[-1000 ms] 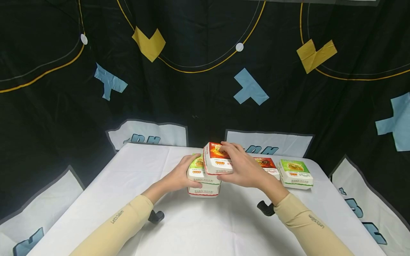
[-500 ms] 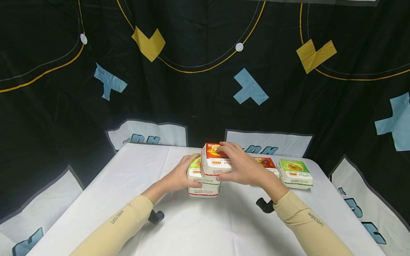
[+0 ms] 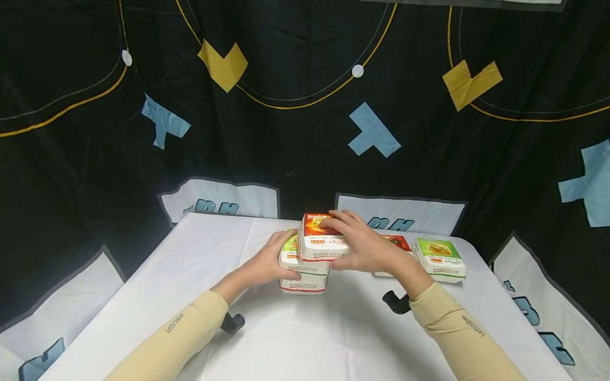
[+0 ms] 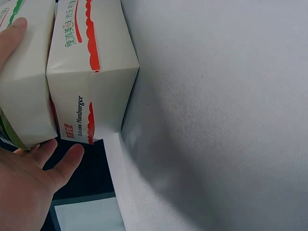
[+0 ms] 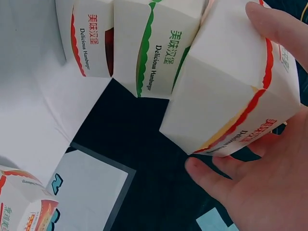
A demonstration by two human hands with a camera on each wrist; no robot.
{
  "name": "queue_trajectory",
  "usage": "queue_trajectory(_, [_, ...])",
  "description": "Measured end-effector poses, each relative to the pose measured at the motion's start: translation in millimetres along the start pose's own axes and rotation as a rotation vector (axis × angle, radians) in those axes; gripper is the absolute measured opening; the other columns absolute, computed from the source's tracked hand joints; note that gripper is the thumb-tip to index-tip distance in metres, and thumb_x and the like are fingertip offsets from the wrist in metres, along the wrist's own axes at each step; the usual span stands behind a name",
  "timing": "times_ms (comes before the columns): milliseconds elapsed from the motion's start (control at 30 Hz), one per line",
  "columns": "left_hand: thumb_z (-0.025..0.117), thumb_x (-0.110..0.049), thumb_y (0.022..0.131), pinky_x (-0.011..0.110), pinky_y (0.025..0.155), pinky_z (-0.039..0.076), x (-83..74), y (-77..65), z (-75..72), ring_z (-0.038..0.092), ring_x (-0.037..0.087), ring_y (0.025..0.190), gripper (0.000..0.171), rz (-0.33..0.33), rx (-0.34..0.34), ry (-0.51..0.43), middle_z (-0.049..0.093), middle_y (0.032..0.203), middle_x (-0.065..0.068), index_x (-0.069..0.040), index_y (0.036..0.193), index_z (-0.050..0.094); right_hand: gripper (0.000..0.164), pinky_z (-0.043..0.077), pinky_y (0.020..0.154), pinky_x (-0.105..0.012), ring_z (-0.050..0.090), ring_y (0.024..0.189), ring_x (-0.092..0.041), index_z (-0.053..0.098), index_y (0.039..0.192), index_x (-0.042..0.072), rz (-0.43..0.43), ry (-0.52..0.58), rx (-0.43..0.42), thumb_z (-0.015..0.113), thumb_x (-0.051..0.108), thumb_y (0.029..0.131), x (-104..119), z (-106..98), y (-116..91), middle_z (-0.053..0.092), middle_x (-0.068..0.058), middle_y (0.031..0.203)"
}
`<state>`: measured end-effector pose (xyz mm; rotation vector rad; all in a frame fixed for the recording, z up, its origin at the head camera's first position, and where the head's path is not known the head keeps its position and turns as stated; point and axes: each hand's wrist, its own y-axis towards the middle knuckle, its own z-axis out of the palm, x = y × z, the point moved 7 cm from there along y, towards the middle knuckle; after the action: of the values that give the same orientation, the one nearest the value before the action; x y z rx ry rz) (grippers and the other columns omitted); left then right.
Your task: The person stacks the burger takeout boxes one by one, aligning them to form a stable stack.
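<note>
In the head view my right hand [image 3: 364,246] grips a red-topped paper hamburger box [image 3: 321,242], thumb on its near side and fingers over the far side. That box is at the top of a stack, over the right part of a green-topped hamburger box [image 3: 289,257]. My left hand [image 3: 267,259] holds the green-topped box from the left, its thumb [image 4: 13,36] across the near wall. Beneath lies a red-trimmed hamburger box [image 3: 302,284] on the table. The right wrist view has the red-topped box [image 5: 226,82] tilted, its lower edge against the green-trimmed box [image 5: 154,48].
On the white-covered table [image 3: 286,338], another red-topped box [image 3: 399,243] stands right of the stack, partly behind my right arm. Next to it is a green-topped box [image 3: 439,255]. A black curtain [image 3: 295,148] hangs behind the table's far edge.
My right hand has shifted the red-topped box slightly left over the green-topped box, and it looks more level. My left hand and the two lower boxes have stayed in place.
</note>
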<state>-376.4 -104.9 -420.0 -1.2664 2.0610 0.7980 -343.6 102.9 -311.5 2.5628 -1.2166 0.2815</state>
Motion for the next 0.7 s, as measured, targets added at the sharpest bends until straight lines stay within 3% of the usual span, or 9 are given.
queue_trajectory(400, [0.093, -0.039, 0.069, 0.045, 0.103, 0.046, -0.5, -0.1, -0.1, 0.047, 0.017, 0.125, 0.11, 0.008, 0.004, -0.02, 0.032, 0.152, -0.005, -0.044, 0.155, 0.025, 0.077, 0.056, 0.088, -0.041, 0.026, 0.141, -0.021, 0.041, 0.145, 0.045, -0.022, 0.003, -0.032, 0.082, 0.049, 0.08, -1.2, 1.5, 0.8, 0.023, 0.007, 0.164])
queue_trajectory(700, [0.093, -0.038, 0.069, 0.044, 0.104, 0.045, 0.2, 0.1, -0.4, 0.048, 0.017, 0.124, 0.111, 0.002, 0.0, -0.005, 0.032, 0.152, -0.005, -0.038, 0.157, 0.025, 0.077, 0.055, 0.087, -0.044, 0.028, 0.14, -0.022, 0.042, 0.145, 0.045, -0.023, -0.009, -0.053, 0.081, 0.051, 0.079, -1.3, 4.1, 5.9, 0.027, 0.005, 0.163])
